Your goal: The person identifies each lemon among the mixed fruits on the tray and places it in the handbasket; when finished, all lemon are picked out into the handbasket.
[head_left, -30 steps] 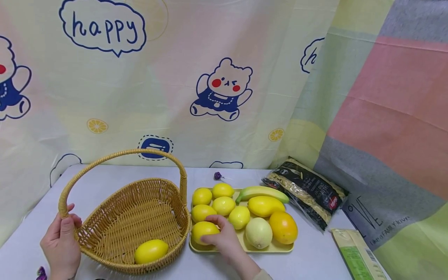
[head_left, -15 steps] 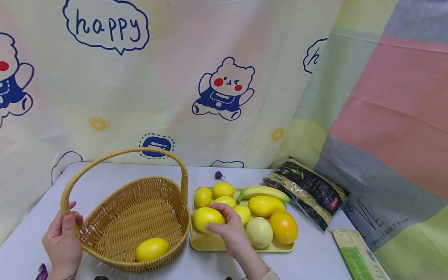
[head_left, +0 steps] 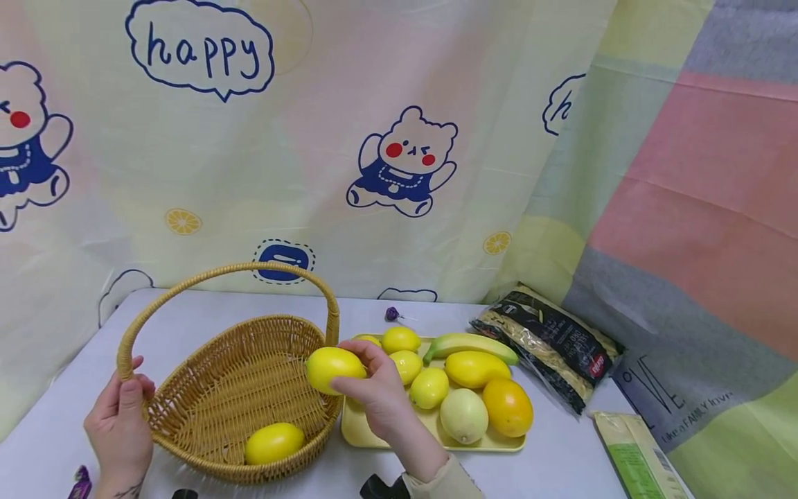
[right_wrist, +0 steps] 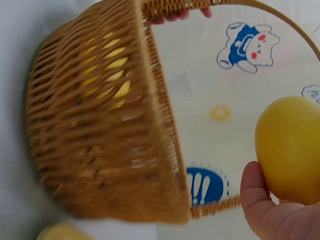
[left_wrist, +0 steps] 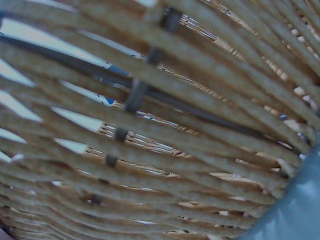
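Head view: right hand (head_left: 380,391) gripping lemon (head_left: 333,368), carrying it over right rim of basket (head_left: 187,454); left hand (head_left: 121,430) clasping handle base, steadying. Advice: keeping fingers curled round fruit, clearing rim, lowering beside lemon in basket (head_left: 274,443) before easing off. Since half second ago: lemon rising off tray (head_left: 361,436), moving leftward.

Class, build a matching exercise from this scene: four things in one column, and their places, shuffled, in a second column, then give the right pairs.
1. held lemon
2. banana
3. pasta bag
4. left hand

A. on the tray
B. at the basket rim
C. in the right hand
D. on the table, right of the tray

Pairs: 1-C, 2-A, 3-D, 4-B
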### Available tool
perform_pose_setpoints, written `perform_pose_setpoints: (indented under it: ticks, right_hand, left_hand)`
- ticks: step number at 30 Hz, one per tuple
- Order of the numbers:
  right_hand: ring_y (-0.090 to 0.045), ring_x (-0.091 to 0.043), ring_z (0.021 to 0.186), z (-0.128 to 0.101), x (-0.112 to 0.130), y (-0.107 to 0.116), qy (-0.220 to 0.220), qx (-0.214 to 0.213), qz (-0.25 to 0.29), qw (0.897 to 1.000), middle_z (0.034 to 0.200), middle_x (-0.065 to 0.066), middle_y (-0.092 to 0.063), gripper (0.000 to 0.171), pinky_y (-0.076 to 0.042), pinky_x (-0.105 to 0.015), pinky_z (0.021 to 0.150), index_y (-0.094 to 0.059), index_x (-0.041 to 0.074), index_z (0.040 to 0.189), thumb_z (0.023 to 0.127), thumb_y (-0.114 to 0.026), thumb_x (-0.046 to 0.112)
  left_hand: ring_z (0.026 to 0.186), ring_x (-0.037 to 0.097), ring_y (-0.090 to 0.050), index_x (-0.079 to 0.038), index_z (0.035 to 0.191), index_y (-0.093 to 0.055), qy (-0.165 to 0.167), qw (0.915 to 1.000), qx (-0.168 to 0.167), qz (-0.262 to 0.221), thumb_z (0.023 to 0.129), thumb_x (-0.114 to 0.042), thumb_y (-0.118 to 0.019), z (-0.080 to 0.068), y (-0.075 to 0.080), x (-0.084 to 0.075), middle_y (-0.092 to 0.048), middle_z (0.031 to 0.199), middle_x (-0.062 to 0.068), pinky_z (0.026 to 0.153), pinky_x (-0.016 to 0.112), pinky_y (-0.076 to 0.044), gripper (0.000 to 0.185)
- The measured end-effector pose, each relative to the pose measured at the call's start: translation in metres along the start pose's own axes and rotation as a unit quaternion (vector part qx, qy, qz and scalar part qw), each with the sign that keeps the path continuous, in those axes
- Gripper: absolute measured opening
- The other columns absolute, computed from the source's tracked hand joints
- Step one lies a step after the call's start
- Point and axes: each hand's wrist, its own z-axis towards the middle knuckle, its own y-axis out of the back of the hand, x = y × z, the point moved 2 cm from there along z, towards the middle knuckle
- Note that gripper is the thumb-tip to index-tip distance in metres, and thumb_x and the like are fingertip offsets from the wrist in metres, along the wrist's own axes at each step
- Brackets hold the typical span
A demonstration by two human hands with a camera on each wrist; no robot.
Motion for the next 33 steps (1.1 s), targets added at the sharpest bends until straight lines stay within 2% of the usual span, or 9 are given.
perform_pose_setpoints:
  ticks: [6, 14, 19, 22, 26, 30, 33]
  right_hand:
    - [-0.055, -0.017, 0.095, 0.015, 0.002, -0.030, -0.011, 0.027, 0.006, 1.000, 0.114, -0.006, -0.054, 0.048, -0.049, -0.028, 0.082, -0.052, 0.001, 0.117, 0.072, -0.067, -0.009]
    - [-0.055, -0.014, 0.087, 0.031, -0.009, -0.078, -0.020, 0.048, 0.014, 0.999, 0.103, -0.001, -0.057, 0.044, -0.049, -0.026, 0.077, -0.056, 0.001, 0.110, 0.069, -0.066, -0.011]
    - [-0.056, -0.015, 0.081, 0.029, -0.027, -0.107, -0.079, 0.018, -0.054, 0.995, 0.094, 0.000, -0.058, 0.043, -0.050, -0.030, 0.075, -0.061, 0.007, 0.099, 0.063, -0.069, -0.015]
    - [-0.055, -0.016, 0.078, 0.026, -0.038, -0.119, -0.121, 0.005, -0.115, 0.986, 0.089, 0.001, -0.058, 0.043, -0.050, -0.033, 0.074, -0.062, 0.009, 0.092, 0.060, -0.069, -0.017]
    - [-0.053, -0.017, 0.077, 0.021, -0.048, -0.128, -0.157, 0.012, -0.178, 0.971, 0.083, 0.002, -0.057, 0.042, -0.048, -0.034, 0.072, -0.062, 0.010, 0.087, 0.058, -0.069, -0.019]
    - [-0.053, -0.016, 0.076, 0.018, -0.053, -0.129, -0.175, 0.029, -0.201, 0.963, 0.082, 0.002, -0.058, 0.039, -0.048, -0.034, 0.070, -0.062, 0.010, 0.085, 0.059, -0.069, -0.019]
    - [-0.052, -0.015, 0.077, 0.018, -0.052, -0.126, -0.169, 0.041, -0.188, 0.967, 0.084, 0.000, -0.059, 0.037, -0.047, -0.032, 0.071, -0.063, 0.009, 0.085, 0.061, -0.068, -0.018]
  left_hand:
    - [0.067, 0.001, -0.048, -0.007, 0.117, -0.064, 0.012, 0.9995, -0.002, 0.029, 0.097, -0.015, -0.046, 0.001, 0.000, 0.002, -0.054, 0.068, -0.018, 0.065, 0.008, -0.037, 0.028]
    - [0.066, -0.001, -0.048, -0.003, 0.117, -0.063, 0.007, 0.9993, -0.007, 0.035, 0.096, -0.014, -0.047, 0.000, -0.001, 0.000, -0.053, 0.067, -0.021, 0.065, 0.009, -0.037, 0.028]
    - [0.066, -0.001, -0.048, -0.001, 0.117, -0.062, 0.001, 0.9994, -0.006, 0.035, 0.096, -0.012, -0.047, 0.001, -0.002, 0.001, -0.053, 0.067, -0.022, 0.066, 0.009, -0.038, 0.029]
    - [0.067, 0.000, -0.048, 0.001, 0.117, -0.062, -0.007, 0.9994, -0.004, 0.033, 0.096, -0.011, -0.047, 0.000, -0.002, 0.003, -0.053, 0.068, -0.022, 0.066, 0.009, -0.038, 0.028]
    - [0.067, 0.001, -0.048, 0.001, 0.117, -0.062, -0.015, 0.9995, -0.002, 0.029, 0.096, -0.009, -0.047, 0.000, -0.002, 0.004, -0.053, 0.068, -0.022, 0.066, 0.008, -0.038, 0.028]
    - [0.067, 0.001, -0.048, -0.002, 0.117, -0.063, -0.012, 0.9996, -0.001, 0.024, 0.096, -0.009, -0.047, 0.000, -0.001, 0.003, -0.054, 0.068, -0.021, 0.067, 0.008, -0.038, 0.027]
    - [0.067, 0.001, -0.048, -0.007, 0.117, -0.063, -0.006, 0.9997, -0.002, 0.022, 0.096, -0.010, -0.047, 0.000, -0.001, 0.003, -0.054, 0.068, -0.020, 0.066, 0.008, -0.038, 0.027]
